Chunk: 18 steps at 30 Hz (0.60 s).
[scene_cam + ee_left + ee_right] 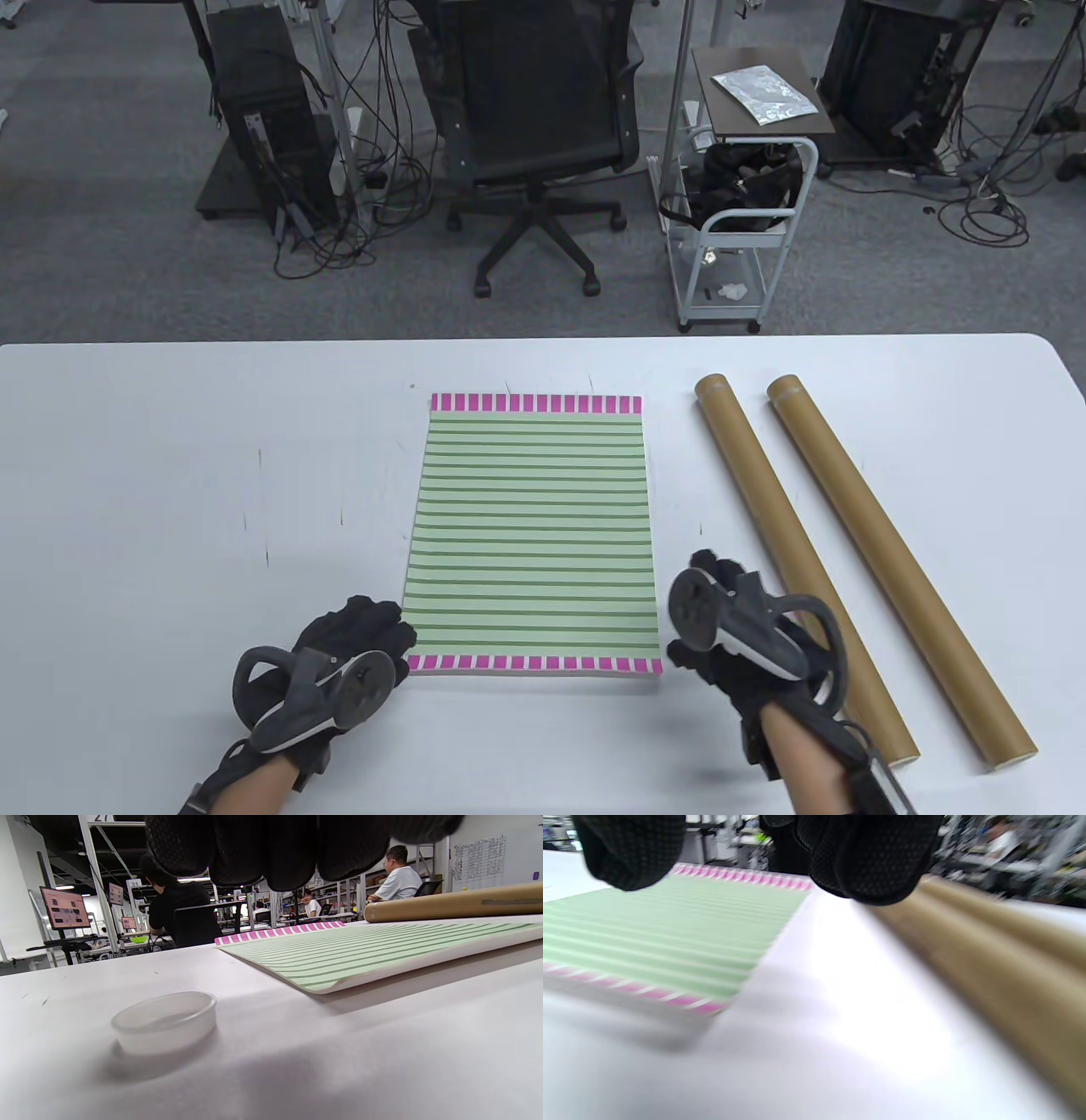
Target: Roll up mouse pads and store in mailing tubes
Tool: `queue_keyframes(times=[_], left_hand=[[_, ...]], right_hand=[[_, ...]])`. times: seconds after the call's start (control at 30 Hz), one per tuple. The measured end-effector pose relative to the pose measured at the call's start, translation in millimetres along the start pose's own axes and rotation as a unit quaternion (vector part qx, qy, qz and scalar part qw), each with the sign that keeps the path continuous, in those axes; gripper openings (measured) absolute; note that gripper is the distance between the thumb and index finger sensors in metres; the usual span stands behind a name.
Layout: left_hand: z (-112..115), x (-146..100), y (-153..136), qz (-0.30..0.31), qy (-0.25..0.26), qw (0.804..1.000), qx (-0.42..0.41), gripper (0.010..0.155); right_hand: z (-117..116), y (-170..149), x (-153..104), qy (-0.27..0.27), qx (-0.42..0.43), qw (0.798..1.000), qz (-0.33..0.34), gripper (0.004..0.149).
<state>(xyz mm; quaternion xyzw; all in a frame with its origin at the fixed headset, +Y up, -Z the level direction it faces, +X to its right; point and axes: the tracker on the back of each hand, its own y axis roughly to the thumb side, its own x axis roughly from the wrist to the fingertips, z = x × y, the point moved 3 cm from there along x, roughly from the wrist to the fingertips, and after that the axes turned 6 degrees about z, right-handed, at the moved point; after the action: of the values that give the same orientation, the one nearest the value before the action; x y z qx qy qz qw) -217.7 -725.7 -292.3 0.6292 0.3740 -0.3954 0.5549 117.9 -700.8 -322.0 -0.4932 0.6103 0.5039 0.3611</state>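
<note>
The mouse pad [533, 533], green-striped with pink-and-white bands at its two short ends, lies fully flat on the desk [170, 475], so judging from this no rolling has begun. Nothing has gone into either mailing tube: the nearer tube [802, 560] and the farther tube [899, 564] lie side by side, slanting away to the right of the pad, close together but apart.

The left hand [339, 671] sits at the pad's near left corner, its fingers [382, 624] loosely curled and reaching toward that corner. Whether they actually touch the pad's edge I cannot tell; they grip nothing that shows. In the left wrist view the fingertips [280, 849] hang above the desk, with the pad's corner just ahead of them and slightly raised off the surface.

The right hand [738, 628] hovers just beyond the pad's near right corner, between the pad and the nearer tube, which runs partly beneath its wrist. Its fingers [708, 564] look loosely bent and hold nothing; the right wrist view is blurred, showing the pad to the left of the fingers and the tubes to the right.

A small clear round cap [165, 1022] stands on the desk below the left fingers, likely a tube end cap.

All of it remains: lift the near edge, roll the pad tightly toward its far end, slide the roll into a tube and cap it.
</note>
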Motion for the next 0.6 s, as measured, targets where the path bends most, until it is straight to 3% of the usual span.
queue_keyframes(times=[0.13,0.3,0.47,0.57,0.6], left_hand=[[2.8,2.5,7.3,0.016,-0.017,1.0,-0.013,0.05],[1.5,4.8,16.8,0.034,-0.041,0.997,-0.062,0.055],[12.7,24.7,33.1,0.045,-0.104,0.992,-0.063,0.059],[31.7,36.7,48.9,0.049,-0.178,0.983,-0.016,0.061],[32.1,39.6,52.6,0.046,-0.179,0.983,0.005,0.062]], right_hand=[[-38.6,33.7,16.6,0.06,-0.012,0.997,0.046,0.094],[-60.6,37.0,21.7,0.104,-0.013,0.994,0.044,0.093],[-60.2,30.6,27.6,0.069,-0.011,0.997,0.033,0.079],[-61.2,29.4,30.6,0.049,-0.016,0.998,0.027,0.07],[-60.6,28.3,31.3,0.035,-0.024,0.999,0.017,0.068]])
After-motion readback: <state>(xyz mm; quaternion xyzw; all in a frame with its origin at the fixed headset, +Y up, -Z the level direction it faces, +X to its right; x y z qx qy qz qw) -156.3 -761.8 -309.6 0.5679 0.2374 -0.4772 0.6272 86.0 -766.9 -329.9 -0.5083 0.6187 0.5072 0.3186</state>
